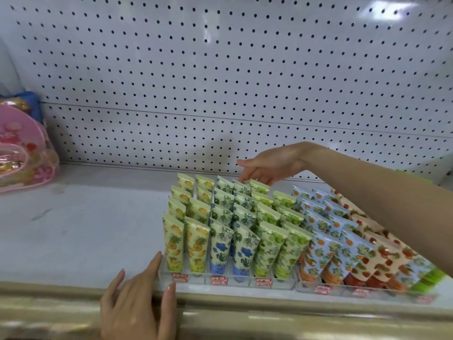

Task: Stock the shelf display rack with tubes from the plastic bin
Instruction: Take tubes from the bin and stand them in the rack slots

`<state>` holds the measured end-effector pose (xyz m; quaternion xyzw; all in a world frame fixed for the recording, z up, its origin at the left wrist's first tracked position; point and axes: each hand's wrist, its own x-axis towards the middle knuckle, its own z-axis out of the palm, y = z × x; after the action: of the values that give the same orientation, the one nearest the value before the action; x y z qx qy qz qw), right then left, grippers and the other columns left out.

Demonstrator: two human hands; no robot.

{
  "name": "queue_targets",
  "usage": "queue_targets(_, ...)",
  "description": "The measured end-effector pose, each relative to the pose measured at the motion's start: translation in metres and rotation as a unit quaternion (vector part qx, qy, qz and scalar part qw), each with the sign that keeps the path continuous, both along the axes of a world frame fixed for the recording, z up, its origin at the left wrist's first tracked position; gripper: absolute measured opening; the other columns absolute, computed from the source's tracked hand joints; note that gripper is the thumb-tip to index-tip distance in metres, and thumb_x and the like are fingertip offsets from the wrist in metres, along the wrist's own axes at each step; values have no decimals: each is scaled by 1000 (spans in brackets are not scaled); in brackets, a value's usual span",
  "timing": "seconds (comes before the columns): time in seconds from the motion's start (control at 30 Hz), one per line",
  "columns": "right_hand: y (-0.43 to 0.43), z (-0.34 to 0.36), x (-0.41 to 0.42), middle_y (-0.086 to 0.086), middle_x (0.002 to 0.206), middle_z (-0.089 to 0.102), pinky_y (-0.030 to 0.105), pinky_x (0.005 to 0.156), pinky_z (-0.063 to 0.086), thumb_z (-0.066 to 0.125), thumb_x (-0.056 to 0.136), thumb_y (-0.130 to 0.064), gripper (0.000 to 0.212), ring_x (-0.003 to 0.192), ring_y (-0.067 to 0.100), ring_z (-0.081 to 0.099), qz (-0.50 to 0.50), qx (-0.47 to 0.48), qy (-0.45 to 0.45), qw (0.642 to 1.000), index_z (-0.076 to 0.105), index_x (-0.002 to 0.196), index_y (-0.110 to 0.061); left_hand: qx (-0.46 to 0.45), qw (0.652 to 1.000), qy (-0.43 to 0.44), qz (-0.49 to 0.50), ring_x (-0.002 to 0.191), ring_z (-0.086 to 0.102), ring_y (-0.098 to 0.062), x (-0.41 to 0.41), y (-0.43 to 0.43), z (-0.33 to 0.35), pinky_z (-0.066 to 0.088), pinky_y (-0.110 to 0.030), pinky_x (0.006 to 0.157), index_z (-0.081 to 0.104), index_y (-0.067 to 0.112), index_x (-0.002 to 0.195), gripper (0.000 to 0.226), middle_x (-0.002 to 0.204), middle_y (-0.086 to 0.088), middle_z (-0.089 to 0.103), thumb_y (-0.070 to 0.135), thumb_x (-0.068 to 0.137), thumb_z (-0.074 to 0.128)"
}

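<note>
This is a shop. A white perforated pegboard back panel point(220, 69) rises behind a metal shelf point(85, 229), where a clear display rack point(230, 280) with red price labels point(179, 277) holds sorted rows of tubes point(197, 244). Pink packaged goods point(22, 153) sit at the left.

You can't tell whether your right fingers point(248, 175) pinch the back tube point(259, 187); the rack labels point(179, 277) blur unreadably.

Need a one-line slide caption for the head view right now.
Right hand touches a back-row tube in the rack; left hand rests on the shelf edge.
</note>
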<state>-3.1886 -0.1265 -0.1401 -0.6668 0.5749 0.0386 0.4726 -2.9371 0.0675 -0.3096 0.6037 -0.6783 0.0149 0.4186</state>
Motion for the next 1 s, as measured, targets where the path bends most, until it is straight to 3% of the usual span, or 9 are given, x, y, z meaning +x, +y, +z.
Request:
queue_targets(0.27, 7, 1, 3, 6, 154, 28, 25, 91, 39, 29, 97, -54, 43, 139, 21, 29, 1, -13, 15, 1000, 56, 113, -24, 10, 1000, -3, 30, 73, 67, -22, -4, 3, -1, 34, -36, 100, 67, 5, 117, 65, 78, -6, 72, 49, 99, 23)
queue_targets(0.4, 9, 2, 3, 7, 153, 29, 24, 89, 39, 28, 97, -53, 53, 140, 22, 30, -6, -21, 17, 1000, 51, 129, -18, 12, 1000, 2, 28, 74, 67, -22, -3, 3, 0, 31, -32, 102, 67, 6, 118, 66, 78, -6, 72, 49, 99, 22)
queue_targets(0.53, 10, 3, 5, 6, 152, 32, 21, 80, 45, 28, 97, -53, 46, 136, 24, 36, -10, -18, 15, 1000, 55, 118, -22, 12, 1000, 9, 21, 75, 66, -20, -3, 3, -2, 29, -29, 104, 67, 7, 119, 64, 80, -5, 72, 49, 99, 23)
queue_targets(0.6, 9, 2, 4, 6, 152, 32, 21, 79, 48, 28, 97, -52, 46, 141, 30, 27, -12, -21, 11, 1000, 55, 117, -22, 15, 1000, 8, 23, 77, 66, -20, -3, 2, -3, 31, -33, 103, 66, 7, 120, 64, 84, -5, 73, 49, 99, 22)
queue_targets(0.67, 10, 1, 3, 8, 153, 29, 27, 92, 46, 29, 98, -50, 51, 142, 34, 17, -16, -28, 5, 999, 54, 126, -16, 19, 999, 17, 28, 84, 65, -16, -3, 1, -3, 30, -32, 103, 64, 9, 122, 65, 93, -5, 74, 51, 98, 22)
queue_targets(0.73, 12, 1, 4, 14, 153, 27, 35, 104, 39, 31, 98, -49, 51, 141, 34, 24, -16, -26, -1, 1000, 53, 127, -14, 20, 999, 39, 25, 96, 57, -9, -5, 3, -1, 28, -30, 103, 61, 10, 125, 66, 103, -4, 73, 54, 98, 20)
queue_targets(0.8, 15, 1, 3, 16, 147, 38, 32, 95, 45, 35, 97, -50, 45, 120, 27, 46, -6, -17, -8, 1000, 59, 119, -19, 18, 998, 51, 21, 106, 47, -8, -6, 6, 1, 25, -29, 103, 58, 9, 128, 67, 108, -6, 71, 55, 98, 19)
queue_targets(0.87, 16, 2, 2, 16, 138, 44, 30, 87, 46, 37, 96, -49, 39, 96, 22, 46, -1, -21, -14, 1000, 62, 112, -22, 26, 999, 39, 13, 109, 43, -8, -7, 9, 3, 23, -30, 104, 57, 6, 129, 68, 110, -8, 70, 54, 99, 19)
queue_targets(1.0, 16, 6, -4, 16, 136, 48, 35, 96, 45, 40, 98, -42, 36, 67, 13, 48, 4, -27, -19, 999, 63, 114, -18, 66, 996, 51, 12, 122, 28, 2, -4, 12, 1, 14, -28, 110, 41, 19, 141, 69, 121, 2, 64, 63, 96, 15)
